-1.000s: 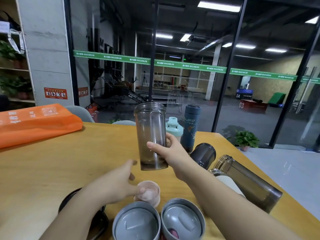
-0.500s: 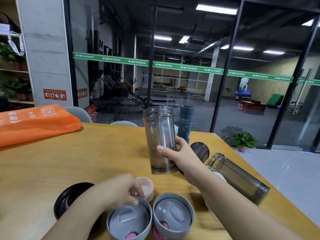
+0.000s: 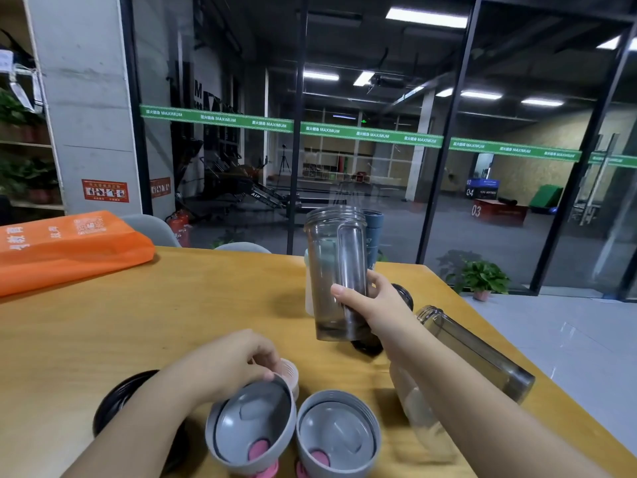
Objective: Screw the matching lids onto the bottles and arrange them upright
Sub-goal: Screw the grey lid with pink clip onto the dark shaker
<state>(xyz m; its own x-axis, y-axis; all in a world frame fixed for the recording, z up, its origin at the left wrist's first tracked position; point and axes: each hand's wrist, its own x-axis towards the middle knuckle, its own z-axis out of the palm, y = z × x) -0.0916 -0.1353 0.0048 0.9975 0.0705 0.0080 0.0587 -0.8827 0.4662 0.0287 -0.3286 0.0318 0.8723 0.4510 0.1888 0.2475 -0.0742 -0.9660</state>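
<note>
Bottle (image 3: pixel 336 270), smoky and clear, stands upright above the wooden table (image 3: pixel 138 322), the right hand (image 3: pixel 370 301) wrapping its fingers around the lower half. Left hand (image 3: pixel 229 365) curls its fingertips on the rim of a grey lid (image 3: pixel 251 429), tilting it, apparently lifted at one edge. Beside it lies a second grey lid (image 3: pixel 336 432); another smoky bottle (image 3: pixel 479 353) lies on its side to the right.

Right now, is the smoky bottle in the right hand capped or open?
Open. The smoky bottle, held upright by the right hand, shows a bare threaded rim with no lid on it.
</note>
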